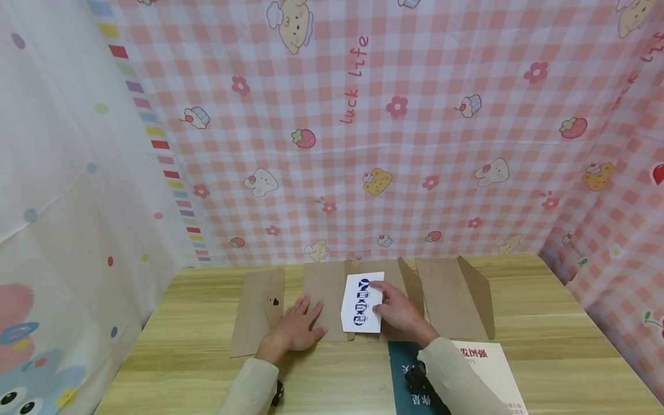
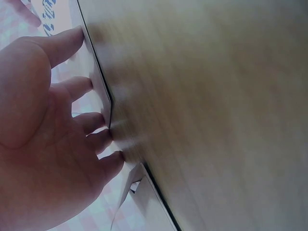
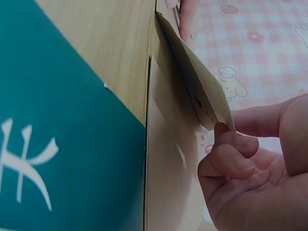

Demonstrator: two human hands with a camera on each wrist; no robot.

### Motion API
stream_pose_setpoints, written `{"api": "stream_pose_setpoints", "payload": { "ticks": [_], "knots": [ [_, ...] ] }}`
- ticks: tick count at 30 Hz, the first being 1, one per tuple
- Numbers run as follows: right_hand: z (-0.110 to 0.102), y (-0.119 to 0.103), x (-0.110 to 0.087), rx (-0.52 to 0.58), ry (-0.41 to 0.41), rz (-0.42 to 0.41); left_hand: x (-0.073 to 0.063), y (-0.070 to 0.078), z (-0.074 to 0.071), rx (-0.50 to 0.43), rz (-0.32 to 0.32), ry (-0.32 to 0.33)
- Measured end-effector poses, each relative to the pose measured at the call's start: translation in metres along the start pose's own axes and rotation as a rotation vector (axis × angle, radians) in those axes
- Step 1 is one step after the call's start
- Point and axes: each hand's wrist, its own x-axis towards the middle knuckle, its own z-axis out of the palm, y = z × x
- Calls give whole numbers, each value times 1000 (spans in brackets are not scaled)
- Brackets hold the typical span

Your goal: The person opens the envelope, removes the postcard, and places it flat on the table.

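Right hand (image 1: pixel 402 311): thumb and fingers are pinched together on the right edge of a white card (image 1: pixel 363 302) with dark blue printing. The card is held tilted above the second and third brown envelopes from the left, toward the middle of the tabletop's (image 1: pixel 544 305) far edge; whether its left edge touches the paper cannot be determined.

Left hand (image 1: pixel 293 331): fingers spread and nearly straight, gripping nothing, fingertips resting on the second envelope (image 1: pixel 324 288).

The leftmost envelope (image 1: pixel 251 314) bears a small dark mark; the rightmost envelope (image 1: pixel 443 300) has its flap extended rightward. A teal book (image 1: pixel 402 374) and a white book (image 1: pixel 498 369) lie toward the tabletop's near edge, beneath the right forearm.
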Motion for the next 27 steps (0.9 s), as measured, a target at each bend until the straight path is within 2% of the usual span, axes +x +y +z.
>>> {"api": "stream_pose_setpoints", "payload": {
  "ticks": [12,20,27],
  "knots": [
    [-10,3,0,46,4,-13,0,-1,0,-11,8,-3],
    [-14,1,-3,15,14,-26,-1,0,1,-15,8,0],
    [-19,1,-6,66,8,-28,-2,1,-1,-18,11,-2]
  ]
}}
